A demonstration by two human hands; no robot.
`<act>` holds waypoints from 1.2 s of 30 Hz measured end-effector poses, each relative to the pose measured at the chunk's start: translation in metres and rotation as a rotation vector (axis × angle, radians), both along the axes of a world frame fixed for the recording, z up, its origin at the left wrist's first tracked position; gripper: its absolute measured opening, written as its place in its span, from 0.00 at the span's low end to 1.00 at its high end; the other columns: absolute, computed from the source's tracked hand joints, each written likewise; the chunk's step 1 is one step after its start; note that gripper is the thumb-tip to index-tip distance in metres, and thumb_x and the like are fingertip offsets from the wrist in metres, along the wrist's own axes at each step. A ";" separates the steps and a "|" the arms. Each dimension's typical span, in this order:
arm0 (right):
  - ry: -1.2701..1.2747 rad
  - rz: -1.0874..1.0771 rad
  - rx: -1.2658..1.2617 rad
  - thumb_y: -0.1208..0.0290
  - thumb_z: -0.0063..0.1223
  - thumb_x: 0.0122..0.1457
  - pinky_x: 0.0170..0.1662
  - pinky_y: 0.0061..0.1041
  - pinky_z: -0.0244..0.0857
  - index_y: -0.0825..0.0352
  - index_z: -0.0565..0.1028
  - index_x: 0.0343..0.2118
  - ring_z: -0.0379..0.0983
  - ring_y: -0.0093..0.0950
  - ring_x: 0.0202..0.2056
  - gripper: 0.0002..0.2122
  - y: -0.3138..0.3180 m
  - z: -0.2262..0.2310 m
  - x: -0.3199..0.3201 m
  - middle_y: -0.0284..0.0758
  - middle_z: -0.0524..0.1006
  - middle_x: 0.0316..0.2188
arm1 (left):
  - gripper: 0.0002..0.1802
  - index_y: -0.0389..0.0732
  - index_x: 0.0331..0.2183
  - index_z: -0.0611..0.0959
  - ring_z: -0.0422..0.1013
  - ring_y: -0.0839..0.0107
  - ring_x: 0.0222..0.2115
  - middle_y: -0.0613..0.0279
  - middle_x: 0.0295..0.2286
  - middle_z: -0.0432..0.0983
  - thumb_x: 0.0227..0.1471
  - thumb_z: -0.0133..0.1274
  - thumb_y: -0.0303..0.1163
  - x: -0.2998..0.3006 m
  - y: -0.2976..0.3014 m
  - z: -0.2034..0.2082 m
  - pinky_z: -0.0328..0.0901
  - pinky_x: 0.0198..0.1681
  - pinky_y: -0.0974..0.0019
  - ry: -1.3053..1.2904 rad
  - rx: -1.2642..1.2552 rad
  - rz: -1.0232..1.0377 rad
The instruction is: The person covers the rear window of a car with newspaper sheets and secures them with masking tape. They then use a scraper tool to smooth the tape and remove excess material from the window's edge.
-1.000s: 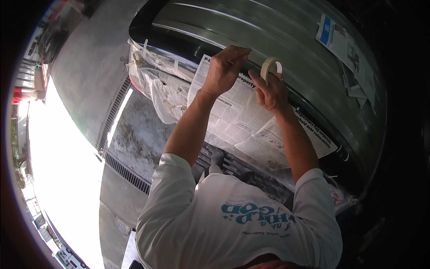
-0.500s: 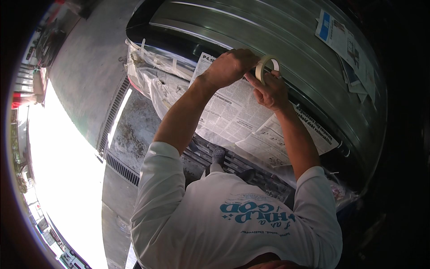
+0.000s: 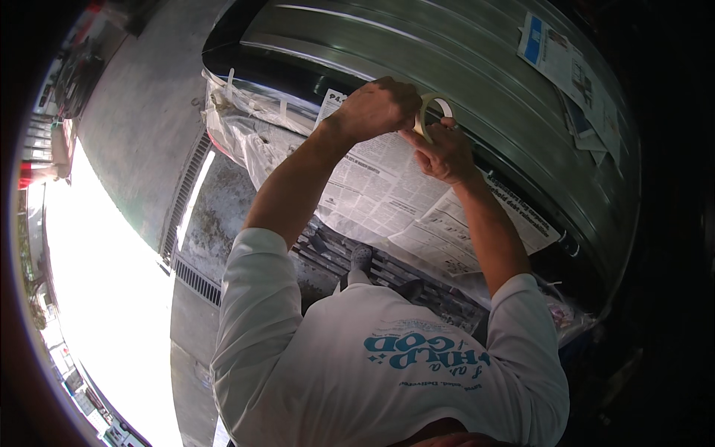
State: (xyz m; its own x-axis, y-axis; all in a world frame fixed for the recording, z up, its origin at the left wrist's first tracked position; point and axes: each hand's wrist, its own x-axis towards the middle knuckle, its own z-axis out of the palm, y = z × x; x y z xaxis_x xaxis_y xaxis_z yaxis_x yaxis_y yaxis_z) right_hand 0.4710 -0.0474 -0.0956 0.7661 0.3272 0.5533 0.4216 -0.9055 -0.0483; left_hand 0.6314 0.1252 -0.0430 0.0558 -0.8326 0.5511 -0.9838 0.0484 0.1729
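While the right hand (image 3: 447, 154) grips the cream tape roll (image 3: 421, 121) above the newspaper (image 3: 376, 186) by the metal panel (image 3: 495, 86), the left hand (image 3: 383, 109) sits curled right beside it, any pinch hidden, seemingly working tape loose, and the next pull calls for a steady roll.

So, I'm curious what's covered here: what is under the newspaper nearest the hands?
Translucent plastic sheeting shows beyond the left and lower edges of the newspaper. What lies directly beneath the paper is covered and can't be seen.

Left hand (image 3: 381, 109) curled, close beside right hand (image 3: 445, 155).
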 end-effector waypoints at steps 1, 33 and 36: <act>0.007 -0.009 -0.006 0.76 0.56 0.50 0.38 0.33 0.66 0.50 0.75 0.61 0.69 0.29 0.23 0.31 0.001 0.001 0.000 0.29 0.70 0.22 | 0.11 0.41 0.35 0.85 0.78 0.57 0.33 0.60 0.32 0.80 0.45 0.63 0.27 0.002 0.002 0.000 0.75 0.37 0.58 0.005 0.000 -0.005; -0.065 -0.074 0.053 0.77 0.63 0.50 0.43 0.38 0.63 0.66 0.75 0.47 0.77 0.33 0.32 0.19 -0.002 -0.002 0.003 0.35 0.77 0.30 | 0.11 0.33 0.40 0.73 0.71 0.48 0.34 0.49 0.34 0.72 0.53 0.50 0.15 -0.048 0.008 -0.074 0.67 0.38 0.49 0.425 -0.463 0.240; -0.166 -0.081 -0.005 0.78 0.64 0.48 0.41 0.37 0.62 0.62 0.75 0.36 0.77 0.32 0.36 0.12 0.001 0.007 0.006 0.33 0.75 0.30 | 0.11 0.32 0.41 0.71 0.69 0.48 0.33 0.46 0.34 0.69 0.54 0.48 0.14 -0.059 0.007 -0.082 0.67 0.38 0.50 0.498 -0.539 0.317</act>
State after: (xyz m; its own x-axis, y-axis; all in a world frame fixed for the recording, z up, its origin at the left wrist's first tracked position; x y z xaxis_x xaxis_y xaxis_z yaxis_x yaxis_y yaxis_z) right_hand 0.4767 -0.0461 -0.0886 0.6886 0.2708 0.6727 0.3487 -0.9370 0.0202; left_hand 0.5723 0.1320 -0.1248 0.5909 -0.3616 0.7212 -0.7779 -0.0182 0.6282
